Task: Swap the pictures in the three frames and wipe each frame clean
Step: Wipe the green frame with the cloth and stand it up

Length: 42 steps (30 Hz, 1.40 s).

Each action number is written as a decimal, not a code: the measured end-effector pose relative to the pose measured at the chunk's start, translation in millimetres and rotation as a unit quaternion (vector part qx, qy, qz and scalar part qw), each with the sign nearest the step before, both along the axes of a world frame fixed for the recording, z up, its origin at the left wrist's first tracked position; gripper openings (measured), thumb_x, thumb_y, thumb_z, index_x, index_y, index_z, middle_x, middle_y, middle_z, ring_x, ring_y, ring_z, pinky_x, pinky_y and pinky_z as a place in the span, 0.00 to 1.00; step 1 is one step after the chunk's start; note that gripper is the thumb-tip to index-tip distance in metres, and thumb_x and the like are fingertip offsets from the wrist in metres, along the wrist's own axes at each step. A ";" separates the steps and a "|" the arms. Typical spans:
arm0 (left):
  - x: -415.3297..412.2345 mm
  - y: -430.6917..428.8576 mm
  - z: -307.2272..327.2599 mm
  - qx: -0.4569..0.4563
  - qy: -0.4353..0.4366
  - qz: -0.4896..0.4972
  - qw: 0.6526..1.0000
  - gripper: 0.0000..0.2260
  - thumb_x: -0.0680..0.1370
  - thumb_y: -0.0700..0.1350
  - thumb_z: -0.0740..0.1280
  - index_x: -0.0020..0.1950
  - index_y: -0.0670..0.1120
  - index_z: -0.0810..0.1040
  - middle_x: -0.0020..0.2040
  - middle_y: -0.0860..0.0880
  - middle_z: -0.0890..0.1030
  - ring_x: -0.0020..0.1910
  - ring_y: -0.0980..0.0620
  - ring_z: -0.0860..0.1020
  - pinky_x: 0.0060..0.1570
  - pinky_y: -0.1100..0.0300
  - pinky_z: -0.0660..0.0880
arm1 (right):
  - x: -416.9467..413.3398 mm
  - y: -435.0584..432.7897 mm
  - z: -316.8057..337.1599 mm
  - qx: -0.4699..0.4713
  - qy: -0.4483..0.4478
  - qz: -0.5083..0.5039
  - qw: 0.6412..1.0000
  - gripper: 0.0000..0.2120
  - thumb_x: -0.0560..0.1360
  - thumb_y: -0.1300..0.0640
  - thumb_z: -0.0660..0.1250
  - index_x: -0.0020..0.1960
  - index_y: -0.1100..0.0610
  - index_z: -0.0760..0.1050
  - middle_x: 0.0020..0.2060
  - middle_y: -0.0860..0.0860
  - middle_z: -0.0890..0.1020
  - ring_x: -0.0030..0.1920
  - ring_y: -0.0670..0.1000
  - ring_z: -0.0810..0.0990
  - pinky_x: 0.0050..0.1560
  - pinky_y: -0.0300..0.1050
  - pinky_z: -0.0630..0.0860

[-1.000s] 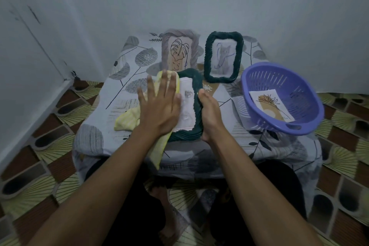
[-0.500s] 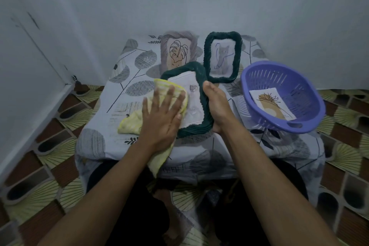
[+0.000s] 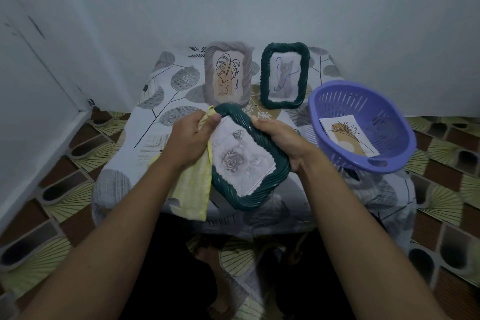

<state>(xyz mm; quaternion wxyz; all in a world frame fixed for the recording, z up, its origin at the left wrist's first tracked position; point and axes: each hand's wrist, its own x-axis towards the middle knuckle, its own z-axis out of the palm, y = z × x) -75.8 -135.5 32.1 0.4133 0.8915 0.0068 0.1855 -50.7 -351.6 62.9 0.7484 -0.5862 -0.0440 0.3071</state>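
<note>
While the right hand (image 3: 281, 141) grips the right edge of a dark green frame (image 3: 248, 202), fingers wrapped behind the ropelike rim and thumb lying along its front, the left hand (image 3: 189, 140) has its fingers curled round a yellow cloth (image 3: 192, 189). The left thumb presses cloth against the frame's upper left corner. From that hand the cloth hangs down beside the frame's left edge, and its lower end drapes over the near edge of the table.

The frame is held tilted, its top leaning to the left, over the near middle of the table (image 3: 166, 101), which is covered in a leaf-print cloth. Whether its lower corner touches the table cannot be told. Inside it sits a grey rose picture (image 3: 241, 161), face up toward the camera.

At the back of the table, against the wall, two more frames stand upright side by side. A grey frame (image 3: 209, 73) on the left holds a line drawing of a leaf (image 3: 228, 75), and just beside it on the right a second dark green frame (image 3: 264, 75) holds a pale cat sketch (image 3: 285, 78).

On the table's right side rests a purple plastic basket (image 3: 389, 166), tipped slightly toward the camera. A loose flower picture (image 3: 348, 138) lies inside it. Patterned brown and yellow floor tiles (image 3: 65, 189) surround the table.
</note>
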 end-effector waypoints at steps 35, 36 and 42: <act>0.9 -41.3 -1.8 0.145 0.139 0.135 0.970 0.30 0.82 0.63 0.41 0.80 0.52 0.33 0.80 0.49 0.34 0.79 0.41 0.36 0.74 0.34 0.36 | -37.0 25.9 -20.6 0.115 -0.044 -0.277 0.953 0.22 0.86 0.49 0.53 0.68 0.64 0.72 0.59 0.61 0.83 0.58 0.60 0.83 0.56 0.57 0.81; 0.8 -44.0 -1.9 0.138 0.138 0.133 0.972 0.32 0.82 0.62 0.41 0.80 0.48 0.35 0.81 0.46 0.36 0.80 0.42 0.38 0.75 0.37 0.37 | -36.7 26.6 -19.4 0.111 -0.048 -0.278 0.953 0.22 0.85 0.49 0.54 0.68 0.64 0.72 0.59 0.61 0.83 0.58 0.60 0.83 0.57 0.57 0.81; -18.3 -81.5 -10.1 0.162 0.067 -0.061 0.983 0.36 0.76 0.58 0.35 0.78 0.37 0.36 0.79 0.37 0.37 0.79 0.43 0.36 0.78 0.49 0.38 | -27.4 32.8 -15.9 0.052 -0.086 -0.294 0.951 0.17 0.85 0.47 0.56 0.51 0.58 0.78 0.40 0.49 0.84 0.45 0.51 0.83 0.49 0.50 0.80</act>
